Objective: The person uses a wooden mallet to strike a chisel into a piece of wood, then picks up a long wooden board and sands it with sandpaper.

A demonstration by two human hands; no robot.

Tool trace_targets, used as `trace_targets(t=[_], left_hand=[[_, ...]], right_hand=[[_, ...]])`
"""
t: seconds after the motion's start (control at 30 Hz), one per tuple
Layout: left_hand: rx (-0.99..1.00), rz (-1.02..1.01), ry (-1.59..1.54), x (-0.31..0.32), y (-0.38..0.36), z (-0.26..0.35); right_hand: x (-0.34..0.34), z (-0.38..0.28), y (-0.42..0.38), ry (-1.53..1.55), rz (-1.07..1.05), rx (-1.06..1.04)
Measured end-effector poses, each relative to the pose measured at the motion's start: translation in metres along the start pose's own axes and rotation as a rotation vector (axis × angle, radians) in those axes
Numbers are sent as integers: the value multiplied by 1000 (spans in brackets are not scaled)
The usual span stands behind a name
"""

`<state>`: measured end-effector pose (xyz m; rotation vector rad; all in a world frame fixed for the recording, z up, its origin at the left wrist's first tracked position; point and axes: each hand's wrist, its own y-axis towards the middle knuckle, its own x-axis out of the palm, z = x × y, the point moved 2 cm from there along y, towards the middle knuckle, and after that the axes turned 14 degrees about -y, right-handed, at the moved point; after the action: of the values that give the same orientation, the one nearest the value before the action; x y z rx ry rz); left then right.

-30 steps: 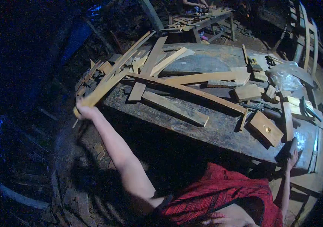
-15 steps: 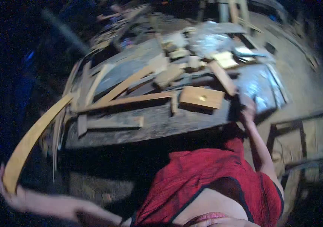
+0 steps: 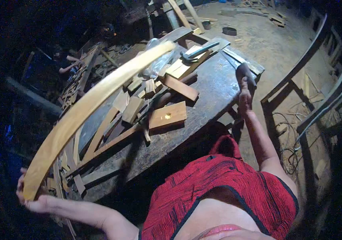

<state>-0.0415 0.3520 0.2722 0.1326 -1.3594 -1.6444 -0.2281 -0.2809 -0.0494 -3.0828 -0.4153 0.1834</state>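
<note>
My left hand [image 3: 37, 203] is closed round the near end of a long pale wooden plank [image 3: 81, 114]. The plank is raised and slants across the workbench, its far end over a clear plastic bag [image 3: 155, 68]. At the bench's right end, my right hand [image 3: 246, 98] grips a dark, slightly curved piece [image 3: 246, 73]; I cannot tell what it is. Left of that hand, a hammer [image 3: 199, 52] with a blue-grey handle rests on pale wooden blocks [image 3: 181, 69]. A wooden block with a hole [image 3: 175, 116] lies near the bench's front edge.
Wood strips [image 3: 103, 130] and offcuts [image 3: 133, 110] cover the left and middle of the dark workbench [image 3: 219, 86]. On the floor to the right are a wooden frame [image 3: 299, 60] and a tangled cable [image 3: 295, 148]. Another person's arm [image 3: 69, 68] shows at far left.
The plank has swung up and to the right over the bench, with my left hand still on its end. My view has turned, showing more of the floor on the right.
</note>
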Motion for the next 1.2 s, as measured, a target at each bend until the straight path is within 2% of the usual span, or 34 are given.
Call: trace_targets(t=[0.03, 0.07, 0.1, 0.13, 0.17, 0.2, 0.27, 0.33, 0.43, 0.5, 0.53, 0.57, 0.63, 0.7, 0.73, 0.77, 0.83, 0.9, 0.97, 1.0, 1.03, 1.07, 1.1, 1.17, 1.2], left_hand=[[-104, 78, -129, 6, -7, -33], [-70, 80, -44, 13, -16, -63], [-162, 216, -159, 20, -18, -91], [-285, 229, -336, 23, -23, -117], [-314, 142, -326, 27, -29, -139], [-279, 221, -301, 29, -39, -162], [-257, 277, -344, 37, -57, -200], [-356, 360, -452, 37, -72, -226], [-464, 491, -453, 38, -98, -248], [-415, 540, -383, 22, -110, -253], [-432, 535, -392, 14, -115, -255], [-447, 534, -399, 5, -122, -257], [-422, 583, -327, -15, -131, -261], [-437, 693, -325, -17, -143, -261], [-438, 760, -258, -14, -145, -260], [-428, 771, -255, -18, -147, -261], [-488, 846, -311, -34, -155, -267], [-457, 897, -323, -44, -159, -273], [-477, 881, -371, -49, -163, -278], [-485, 881, -398, -53, -164, -280], [-482, 884, -393, -57, -165, -282], [-478, 872, -399, -59, -166, -283], [-472, 860, -403, -63, -166, -284], [-473, 834, -415, -65, -167, -280], [-549, 801, -457, -50, -169, -272]], right_hand=[[-12, -8, -3, -29, 11, 257], [-21, -10, -1, 55, 131, -28], [-27, -18, -6, 149, 151, 68], [-34, -5, 8, 133, 136, -99], [-43, 14, 26, 112, 117, -266], [-48, 23, 36, 110, 124, -273], [-57, 32, 49, 23, 191, -116], [-55, 24, 43, 9, 205, -146], [-48, 10, 39, -31, 194, -226], [-36, 1, 51, -87, 159, -413], [-28, -12, 54, -253, 198, -463], [-16, -24, 53, -228, 189, -523], [12, -24, 85, -446, -71, -542], [46, -37, 77, -577, 128, -918], [72, 4, 121, -554, -37, -924], [83, -3, 108, -1087, -32, -943], [98, -29, 50, -805, -273, -657], [128, -25, 12, -160, -560, -731], [161, -45, -54, -811, -589, -715], [188, -41, -83, -421, -590, -1066], [211, -45, -121, -470, -547, -1146], [206, -78, -166, -289, -707, -1244], [216, -80, -196, -343, -724, -1364], [228, -95, -247, -320, -893, -1529], [223, -103, -259, -279, -914, -1533]])
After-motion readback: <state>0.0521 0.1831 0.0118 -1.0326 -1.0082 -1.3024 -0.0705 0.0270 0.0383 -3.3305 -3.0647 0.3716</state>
